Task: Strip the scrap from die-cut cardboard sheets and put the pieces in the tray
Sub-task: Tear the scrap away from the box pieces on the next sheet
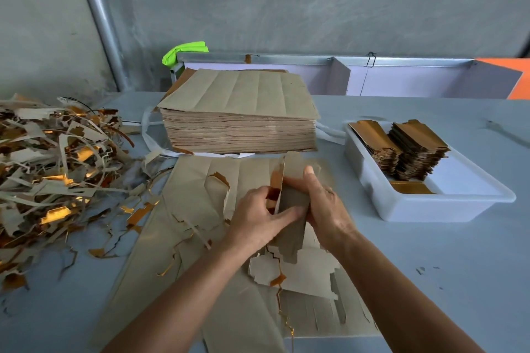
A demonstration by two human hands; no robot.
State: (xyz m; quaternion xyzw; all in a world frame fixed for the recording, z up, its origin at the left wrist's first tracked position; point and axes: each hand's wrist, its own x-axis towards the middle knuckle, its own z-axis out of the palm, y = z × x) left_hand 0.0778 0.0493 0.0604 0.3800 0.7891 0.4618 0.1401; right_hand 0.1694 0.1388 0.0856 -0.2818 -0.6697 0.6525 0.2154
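Left hand (pixel 259 213), centre of frame: fingers curled round the near-left side of a cut piece (pixel 291 209), thumb laid across its grey face. Right hand (pixel 321 203): clamped on the same piece from the right, index finger stretched up along its far edge. The piece stands on edge, tilted up off the sheet, gold face turned left. Edges are motion-blurred, so whether it is one piece or a thin bunch cannot be told.

Beneath the hands: the working sheet (pixel 200 238), grey side up, lower centre, already torn open in several places, with gold slivers showing in the cuts.

Judgement on the step: the piece looks nearly free of the sheet. To finish cleanly, keep both grips close to the remaining nicks and peel along the cut line, not across it, so the notched end does not tear. Check that no scrap tabs cling before moving it.

Tray (pixel 430 203), white, right of frame: two stacks of pieces (pixel 401 146) at its far end, one lying flat nearer. Lay the new one on a stack, same orientation.

Uncut stack of sheets (pixel 238 120): upper centre. Scrap heap (pixel 51 169): left edge; loose trim belongs there.
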